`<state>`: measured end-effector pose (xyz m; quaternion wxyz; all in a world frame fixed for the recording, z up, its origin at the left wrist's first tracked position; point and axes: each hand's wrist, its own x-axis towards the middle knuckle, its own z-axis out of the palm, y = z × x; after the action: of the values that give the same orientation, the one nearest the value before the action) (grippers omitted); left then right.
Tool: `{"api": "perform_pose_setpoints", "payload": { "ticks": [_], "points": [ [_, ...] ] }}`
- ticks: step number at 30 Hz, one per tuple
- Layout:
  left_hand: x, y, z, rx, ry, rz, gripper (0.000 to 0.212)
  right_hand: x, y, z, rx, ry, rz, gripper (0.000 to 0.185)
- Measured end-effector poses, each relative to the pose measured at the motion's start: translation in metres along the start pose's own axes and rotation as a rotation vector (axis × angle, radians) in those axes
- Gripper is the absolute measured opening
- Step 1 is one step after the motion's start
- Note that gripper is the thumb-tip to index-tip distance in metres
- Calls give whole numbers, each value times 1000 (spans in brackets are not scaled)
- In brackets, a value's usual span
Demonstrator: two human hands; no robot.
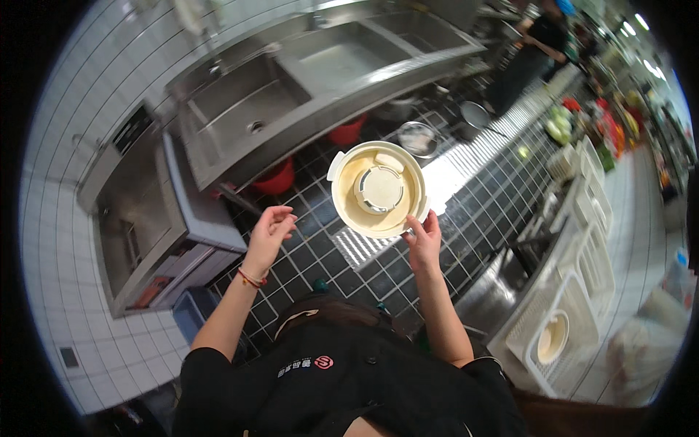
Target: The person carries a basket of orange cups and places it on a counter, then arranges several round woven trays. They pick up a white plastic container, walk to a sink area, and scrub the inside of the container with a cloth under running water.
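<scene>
In my right hand (425,240) is a round cream-coloured plastic container (344,199), gripped at its lower right rim. It has tabs on its rim and a raised round middle part with shiny pieces around it. My left hand (272,228) is apart from the container, to its lower left, with its fingers loosely curled and nothing seen in it. The container is held above the dark tiled floor.
Steel sinks (254,104) run along the wall ahead. Red buckets (276,177) and a metal bowl (418,139) are on the floor beneath and before them. White plastic baskets (573,311) line the right side. A co-worker (532,54) stands at the upper right.
</scene>
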<state>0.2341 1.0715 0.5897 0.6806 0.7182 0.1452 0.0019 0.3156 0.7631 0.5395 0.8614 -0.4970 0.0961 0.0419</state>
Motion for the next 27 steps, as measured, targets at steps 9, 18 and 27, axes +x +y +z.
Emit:
{"api": "perform_pose_setpoints", "payload": {
  "ticks": [9, 18, 27],
  "points": [
    [15, -19, -108, -440, 106, -38, 44, 31, 92, 200, -98, -365, 266, 35],
    [57, -45, -168, -801, 534, -87, 39, 84, 164, 292, -355, -629, 453, 35],
    [105, -53, -220, -997, 925, -37, 43, 203, 207, 361, -608, -756, 465, 43]
  ]
}}
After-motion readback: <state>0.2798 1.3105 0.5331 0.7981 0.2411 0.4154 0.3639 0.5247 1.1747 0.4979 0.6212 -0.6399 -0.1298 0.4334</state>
